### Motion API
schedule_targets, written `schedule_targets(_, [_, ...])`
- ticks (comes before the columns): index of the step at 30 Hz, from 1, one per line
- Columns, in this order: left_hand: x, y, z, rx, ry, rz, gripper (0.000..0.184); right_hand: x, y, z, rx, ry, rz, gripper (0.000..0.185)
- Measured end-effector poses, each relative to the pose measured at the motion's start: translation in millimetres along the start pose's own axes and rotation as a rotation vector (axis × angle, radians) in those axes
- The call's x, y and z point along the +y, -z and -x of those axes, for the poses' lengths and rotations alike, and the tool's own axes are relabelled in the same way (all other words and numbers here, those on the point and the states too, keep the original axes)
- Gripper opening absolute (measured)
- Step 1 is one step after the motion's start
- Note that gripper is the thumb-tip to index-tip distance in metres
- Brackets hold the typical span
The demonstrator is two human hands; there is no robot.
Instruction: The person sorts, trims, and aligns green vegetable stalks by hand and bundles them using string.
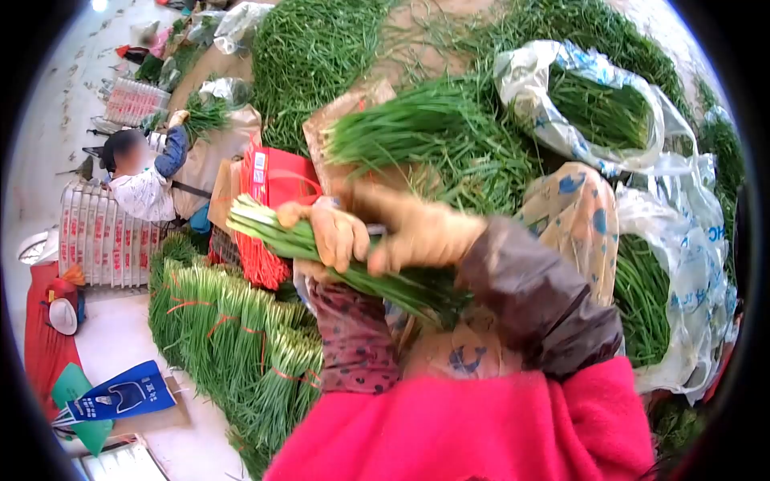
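Observation:
My left hand (329, 232), in a tan glove, is wrapped round a bunch of green stalks (273, 228) whose pale ends point to the upper left. Over the leafy part of the same bunch is my right hand (425, 232), gloved too and smeared by motion, its fingers not clear. Just behind the hands lies a red bag (289, 176) with red strips (261, 260) below it. A loose heap of green stalks (417, 124) rests on cardboard beyond.
Tied bundles of stalks (233, 329) stand at the lower left. Plastic bags (529, 96) of greens are at the right. A person (144, 184) sits by stacked crates (108, 236) at the left. A blue bag (128, 393) lies on the floor.

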State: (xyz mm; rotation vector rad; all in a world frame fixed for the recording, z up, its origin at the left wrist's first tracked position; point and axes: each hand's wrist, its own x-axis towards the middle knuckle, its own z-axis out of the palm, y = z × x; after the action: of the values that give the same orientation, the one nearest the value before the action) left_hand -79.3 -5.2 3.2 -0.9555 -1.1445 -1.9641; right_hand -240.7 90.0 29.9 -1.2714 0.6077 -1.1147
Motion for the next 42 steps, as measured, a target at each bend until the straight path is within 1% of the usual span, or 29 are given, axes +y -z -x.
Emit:
schedule_targets(1, [1.3, 2.8, -2.6, -0.040, 0.041, 0.009, 0.070, 10.0, -8.0, 0.2, -0.044, -0.020, 0.088, 0.101])
schedule_targets(3, [-1.5, -26.5, 10.0, 0.235, 0.115, -0.139, 0.067, 17.4, -21.1, 15.2, -0.061, -0.202, -0.086, 0.119])
schedule_targets(5, [-15.1, -53.8, 26.5, 0.581, 0.125, -0.158, 0.068, 58.9, -35.7, 25.8, -0.022, -0.184, -0.397, 0.119])
schedule_targets(9, [-24.1, -52.6, 30.1, 0.719, 0.212, -0.176, 0.060, 77.0, -44.5, 34.6, 0.123, -0.081, -0.124, 0.114])
schedule_targets(10, [-26.4, -51.1, 33.0, 0.719, 0.194, -0.179, 0.060, 60.1, -42.1, 34.5, 0.168, -0.188, -0.045, 0.111])
schedule_targets(12, [-29.3, -49.4, 38.8, 0.959, 0.154, -0.175, 0.068, 19.5, -34.1, 28.1, 0.205, -0.430, 0.193, 0.108])
schedule_targets(13, [-26.7, -45.6, 40.0, 0.961, 0.138, -0.180, 0.068, -2.0, -30.1, 24.4, 0.203, -0.554, 0.302, 0.106])
schedule_targets(15, [-15.1, -35.7, 42.7, 1.196, 0.177, -0.434, 0.072, -0.5, -10.3, 21.2, 0.156, -0.440, 0.570, 0.108])
schedule_targets(16, [-9.1, -35.3, 31.3, 1.205, 0.124, -0.492, 0.075, 1.0, -3.8, 17.3, 0.241, -0.290, 0.851, 0.107])
schedule_targets(17, [-7.4, -34.6, 25.0, 1.214, 0.118, -0.492, 0.075, -3.0, 3.2, 13.7, 0.289, -0.210, 0.996, 0.110])
schedule_targets(19, [-4.0, -38.9, 12.9, 1.336, 0.159, -0.594, 0.075, -13.4, 5.7, 0.7, 0.243, -0.060, 0.940, 0.115])
schedule_targets(20, [-10.8, -43.8, 3.3, 1.401, 0.195, -0.618, 0.073, -7.5, 1.7, -4.7, 0.163, -0.062, 0.945, 0.118])
schedule_targets(21, [-22.1, -45.8, -5.1, 1.553, 0.121, -0.525, 0.070, -1.4, -5.7, -10.7, 0.082, -0.062, 0.948, 0.121])
schedule_targets(22, [-28.1, -43.5, -3.7, 1.563, 0.061, -0.437, 0.069, 0.6, -15.7, -14.9, 0.106, -0.254, 0.971, 0.125])
schedule_targets(23, [-31.1, -40.4, -0.1, 1.570, -0.004, -0.349, 0.068, 6.0, -11.2, -15.9, 0.091, -0.255, 0.971, 0.125])
schedule_targets(24, [-33.9, -34.1, 11.4, 1.518, -0.001, -0.319, 0.066, 15.3, -0.8, -14.6, 0.076, -0.297, 0.708, 0.123])
schedule_targets(25, [-34.5, -38.1, 3.4, 1.585, 0.106, -0.304, 0.064, 21.9, 6.0, -13.6, 0.079, -0.406, 0.592, 0.118])
schedule_targets(27, [-39.3, -34.4, 14.9, 1.509, 0.338, -0.451, 0.062, 43.1, 20.4, -13.7, 0.139, -0.557, 0.405, 0.114])
schedule_targets(29, [-42.7, -13.6, 29.3, 1.351, 0.414, -0.342, 0.074, 54.6, 44.9, -11.3, 0.149, -0.650, 0.458, 0.108])
schedule_targets(31, [-60.7, 13.1, 54.9, 1.497, 0.256, -0.453, 0.082, 68.8, 73.5, -1.6, 0.351, -0.568, 0.494, 0.104])
schedule_targets(32, [-65.5, 22.6, 72.5, 1.745, 0.251, -0.377, 0.087, 66.4, 90.5, -2.8, 0.432, -0.521, 0.516, 0.103])
schedule_targets(33, [-69.8, 36.5, 85.6, 1.758, 0.241, -0.382, 0.087, 62.4, 106.4, -8.1, 0.513, -0.473, 0.527, 0.101])
schedule_targets(35, [-94.5, 74.7, 109.3, 1.912, 0.819, -0.734, 0.089, 45.2, 136.5, -19.1, 0.590, -0.377, 0.673, 0.100])
schedule_targets(37, [-144.3, 106.9, 175.1, 1.895, 0.962, -1.113, 0.095, 7.0, 148.2, -37.2, 0.562, -0.416, 0.722, 0.098])
schedule_targets(38, [-133.1, 101.0, 133.8, 1.872, 1.283, -1.095, 0.098, -6.1, 157.4, -44.4, 0.540, -0.367, 0.801, 0.096])
schedule_targets(39, [-133.1, 96.6, 110.1, 1.825, 1.409, -1.253, 0.096, -13.0, 167.6, -49.9, 0.516, -0.321, 0.875, 0.094])
schedule_targets(40, [-139.0, 95.0, 102.6, 1.733, 1.442, -1.386, 0.088, -14.7, 177.0, -57.3, 0.522, -0.246, 1.138, 0.095])
schedule_targets(41, [-148.4, 94.5, 96.1, 1.638, 1.466, -1.516, 0.080, -19.8, 183.0, -66.2, 0.506, -0.196, 1.224, 0.095])
schedule_targets(42, [-154.8, 94.0, 87.5, 1.425, 1.549, -1.451, 0.070, -31.7, 176.9, -79.2, 0.485, -0.301, 1.255, 0.093])
